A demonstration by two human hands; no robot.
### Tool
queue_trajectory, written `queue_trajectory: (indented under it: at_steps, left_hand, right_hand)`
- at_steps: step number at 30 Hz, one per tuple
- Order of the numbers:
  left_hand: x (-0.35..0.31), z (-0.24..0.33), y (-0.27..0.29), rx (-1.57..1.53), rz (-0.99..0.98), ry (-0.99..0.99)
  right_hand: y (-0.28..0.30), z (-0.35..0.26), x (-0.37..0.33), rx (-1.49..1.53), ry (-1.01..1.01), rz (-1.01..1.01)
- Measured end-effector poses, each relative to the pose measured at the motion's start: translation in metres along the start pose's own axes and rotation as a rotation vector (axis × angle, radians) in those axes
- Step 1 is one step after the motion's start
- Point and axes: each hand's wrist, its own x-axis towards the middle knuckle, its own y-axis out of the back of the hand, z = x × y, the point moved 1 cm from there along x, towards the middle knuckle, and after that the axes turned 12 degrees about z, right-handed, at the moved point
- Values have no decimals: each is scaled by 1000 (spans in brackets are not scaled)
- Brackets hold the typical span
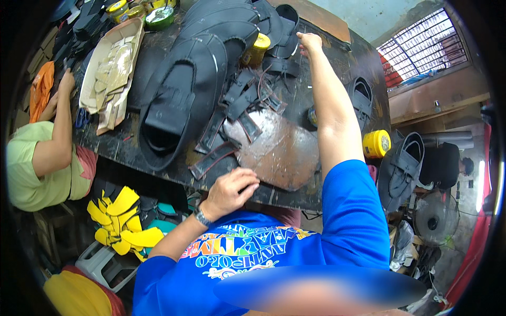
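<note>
My left hand [232, 190] rests at the table's near edge, its fingers loosely curled with nothing visible in them. Right beside it lies a worn brown board [284, 158]. My right arm stretches to the far side of the table. There my right hand [311, 43] is closed by a black sandal [286, 32]; what its fingers pinch, if anything, is too small to make out. Several black strap pieces [245, 100] lie loose between the board and a row of big black sandals [179, 97]. One strap piece [213, 159] lies just beyond my left hand.
A yellow-lidded jar [256, 50] stands among the sandals. To the left is a tray [86, 79] of beige pieces, with another person [45, 158] beside it. A yellow tub [376, 144] and more sandals [401, 171] are at the right. Yellow cutouts [122, 218] lie below the table.
</note>
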Motion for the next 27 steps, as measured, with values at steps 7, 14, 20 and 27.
queue_trajectory:
  at_steps: [7, 14, 20, 27]
  left_hand:
    - [4, -1, 0, 108, -45, -110]
    - [5, -6, 0, 87, -53, -118]
    - [0, -6, -1, 95, -46, -118]
    - [0, -3, -3, 105, -31, -93]
  right_hand:
    - [-32, -29, 36, -320, 80, 109]
    - [-29, -33, 58, -633, 228, -52]
    - [43, 1, 95, -647, 130, 135]
    - [143, -17, 80, -446, 270, 369]
